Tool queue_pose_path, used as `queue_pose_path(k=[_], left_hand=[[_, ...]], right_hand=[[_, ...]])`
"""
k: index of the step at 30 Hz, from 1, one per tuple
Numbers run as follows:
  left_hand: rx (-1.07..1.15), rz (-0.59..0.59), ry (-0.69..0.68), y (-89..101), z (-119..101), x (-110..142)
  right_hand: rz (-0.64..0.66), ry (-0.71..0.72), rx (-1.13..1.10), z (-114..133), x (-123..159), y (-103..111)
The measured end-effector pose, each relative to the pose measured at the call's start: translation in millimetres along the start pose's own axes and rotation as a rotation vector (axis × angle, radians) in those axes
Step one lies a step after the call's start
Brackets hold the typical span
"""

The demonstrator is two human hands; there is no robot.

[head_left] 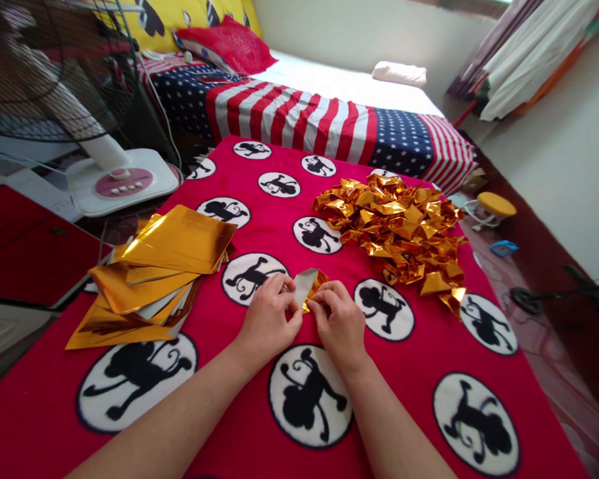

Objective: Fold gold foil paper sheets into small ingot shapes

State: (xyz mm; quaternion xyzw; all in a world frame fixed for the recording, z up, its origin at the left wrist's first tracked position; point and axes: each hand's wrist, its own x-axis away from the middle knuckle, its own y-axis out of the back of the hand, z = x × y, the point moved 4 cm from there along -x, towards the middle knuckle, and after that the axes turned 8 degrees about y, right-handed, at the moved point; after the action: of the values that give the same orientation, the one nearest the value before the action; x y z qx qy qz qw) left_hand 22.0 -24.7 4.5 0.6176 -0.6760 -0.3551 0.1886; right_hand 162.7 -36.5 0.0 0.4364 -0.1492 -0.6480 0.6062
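Between my hands, low over the red cloth, is a sheet of gold foil paper, partly folded, with its pale back showing on the left and gold on the right. My left hand pinches its left edge. On the right side, the fingertips of my right hand are closed on the gold part. A stack of flat gold foil sheets lies to the left, fanned out untidily. To the right rests a heap of folded gold foil pieces.
A red cloth with monkey prints covers the table. At the back left stands a white fan, its cord hanging nearby. A bed with a flag-patterned cover is beyond the table. A yellow-topped stool stands on the right.
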Motion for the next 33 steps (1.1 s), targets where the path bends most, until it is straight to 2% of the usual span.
queue_pose_path(k=[7,19,29,33], left_hand=[[-0.071,0.015,0.04,-0.6,-2.1,-0.5],[0.017,0.05,0.023,-1.0,4.6,-1.6],[-0.017,0.06,-0.008,-0.8,3.4,-1.9],[-0.019,0.049,-0.018,-0.6,3.0,-1.8]], right_hand=[[0.031,-0.029,0.032,-0.3,1.2,-1.2],[0.056,-0.031,0.077,2.1,-1.9,-1.3],[0.033,-0.041,0.239,11.2,-2.4,-11.1],[-0.028,-0.02,0.171,13.5,-1.0,-6.4]])
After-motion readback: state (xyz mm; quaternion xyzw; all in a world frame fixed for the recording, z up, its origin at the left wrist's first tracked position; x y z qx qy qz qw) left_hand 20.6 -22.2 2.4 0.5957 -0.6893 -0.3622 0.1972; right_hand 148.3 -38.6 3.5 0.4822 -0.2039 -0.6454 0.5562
